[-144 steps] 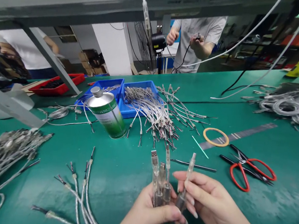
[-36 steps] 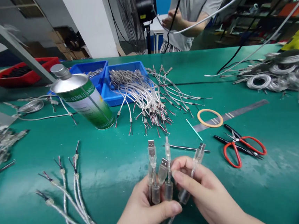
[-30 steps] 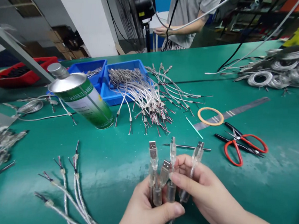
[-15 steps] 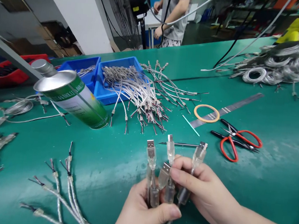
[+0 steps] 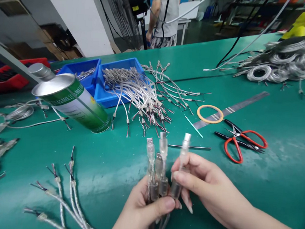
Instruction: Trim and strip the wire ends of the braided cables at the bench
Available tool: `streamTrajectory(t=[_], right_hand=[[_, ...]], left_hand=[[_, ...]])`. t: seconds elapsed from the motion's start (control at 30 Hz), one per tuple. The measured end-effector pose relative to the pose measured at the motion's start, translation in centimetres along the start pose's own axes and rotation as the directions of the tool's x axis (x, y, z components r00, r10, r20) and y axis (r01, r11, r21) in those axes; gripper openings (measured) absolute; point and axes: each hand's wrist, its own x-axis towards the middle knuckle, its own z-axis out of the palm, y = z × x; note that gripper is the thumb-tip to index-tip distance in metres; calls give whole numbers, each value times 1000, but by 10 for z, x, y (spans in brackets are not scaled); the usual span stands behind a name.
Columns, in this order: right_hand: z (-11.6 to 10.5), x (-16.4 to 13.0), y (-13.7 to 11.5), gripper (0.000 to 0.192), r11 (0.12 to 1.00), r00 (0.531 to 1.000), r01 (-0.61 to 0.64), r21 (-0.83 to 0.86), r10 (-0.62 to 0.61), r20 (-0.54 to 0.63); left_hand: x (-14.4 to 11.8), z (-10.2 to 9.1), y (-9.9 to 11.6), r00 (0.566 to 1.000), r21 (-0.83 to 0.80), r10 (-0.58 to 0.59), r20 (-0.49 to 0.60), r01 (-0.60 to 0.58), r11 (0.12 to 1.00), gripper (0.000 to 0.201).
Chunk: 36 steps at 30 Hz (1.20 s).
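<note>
My left hand (image 5: 141, 213) is closed around a small bunch of clear USB plugs (image 5: 156, 172), thumb pressed across their moulded bodies, so the metal ends stand up above my grip and the braided leads drop out below my palm. My right hand (image 5: 205, 185) sits just beside it and pinches one more clear plug (image 5: 180, 167) between thumb and forefinger; that plug stands upright, touching the bunch at its base and leaning slightly away at the tip.

Beyond my grip on the green bench (image 5: 283, 168) lies a thin black tool (image 5: 189, 146). Farther out and to the right of my right hand are red-handled scissors (image 5: 242, 145), a ring of tape (image 5: 210, 114) and a steel ruler (image 5: 233, 109). Ahead and to the left of my left hand a green-labelled tin can (image 5: 73, 102) stands near two blue trays (image 5: 101, 88), with a heap of stripped cable ends (image 5: 143, 99) spilling out of them. Close to the left of my left hand lie several loose braided cables (image 5: 65, 199).
</note>
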Motion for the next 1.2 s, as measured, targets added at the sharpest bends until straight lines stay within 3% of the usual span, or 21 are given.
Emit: streamTrajectory(t=[0.17, 0.43, 0.83, 1.1, 1.2], right_hand=[[-2, -1, -1, 16, 999, 999, 38, 33, -38, 12], [-2, 0, 2, 22, 1000, 997, 27, -1, -27, -72], [-4, -3, 3, 24, 999, 997, 31, 6, -31, -73], [1, -4, 4, 18, 996, 999, 2, 88, -5, 37], [2, -3, 6, 16, 1000, 999, -11, 13, 10, 45]], left_hand=[[0, 2, 4, 997, -32, 33, 75, -31, 999, 29], [-1, 3, 2, 1000, -21, -11, 16, 11, 1000, 23], [-3, -1, -1, 1000, 4, -21, 23, 21, 1000, 24], [-3, -1, -4, 999, -1, -17, 27, 17, 1000, 27], [-2, 0, -7, 1000, 13, -25, 3, 25, 1000, 27]])
